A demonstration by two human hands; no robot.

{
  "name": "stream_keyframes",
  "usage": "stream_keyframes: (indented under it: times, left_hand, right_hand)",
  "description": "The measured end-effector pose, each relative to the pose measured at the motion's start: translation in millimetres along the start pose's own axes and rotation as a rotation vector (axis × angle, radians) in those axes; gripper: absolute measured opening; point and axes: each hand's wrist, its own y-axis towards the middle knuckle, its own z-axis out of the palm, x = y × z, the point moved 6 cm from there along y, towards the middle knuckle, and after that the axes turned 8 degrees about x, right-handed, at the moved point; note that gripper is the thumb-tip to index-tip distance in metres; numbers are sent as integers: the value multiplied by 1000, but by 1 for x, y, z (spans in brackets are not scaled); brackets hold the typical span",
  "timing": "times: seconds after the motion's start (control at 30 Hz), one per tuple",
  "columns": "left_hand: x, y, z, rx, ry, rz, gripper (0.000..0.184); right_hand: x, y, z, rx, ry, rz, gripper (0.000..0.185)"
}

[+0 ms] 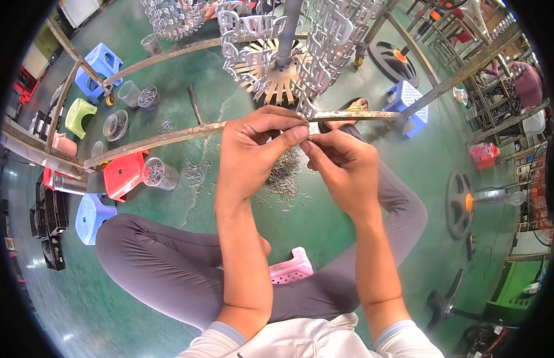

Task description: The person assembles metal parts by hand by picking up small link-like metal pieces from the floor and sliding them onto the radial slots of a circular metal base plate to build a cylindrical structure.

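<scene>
Green floor (193,65) holds a metal heap (283,178), a bar (169,141) crossing beyond hands (248,149) (348,170) pinched on an indistinct piece (310,137).

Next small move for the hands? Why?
Probably steady the left hand and ease the right hand slightly toward it: both pinch at nearly one spot, just by the lowest hanging metal piece. Anything between the fingers is too small to identify.

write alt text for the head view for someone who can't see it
A seated person's left hand and right hand pinch close together near hanging metal hooks; whatever they pinch is too small to tell. Thin metal pieces lie heaped on the green floor, with plastic stools around.
</scene>
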Motion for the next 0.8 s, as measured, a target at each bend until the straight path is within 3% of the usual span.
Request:
stream_keyframes:
  times: [0.17, 0.37, 0.8]
  left_hand:
    - [6, 1, 2, 7, -122, 5, 13]
    - [4, -2, -7, -29, -4, -30, 13]
    - [6, 2, 3, -68, -23, 38, 14]
  right_hand:
    - [4, 0, 2, 31, -27, 53, 10]
    - [11, -4, -10, -246, -8, -141, 8]
    - [12, -1, -3, -80, -19, -48, 8]
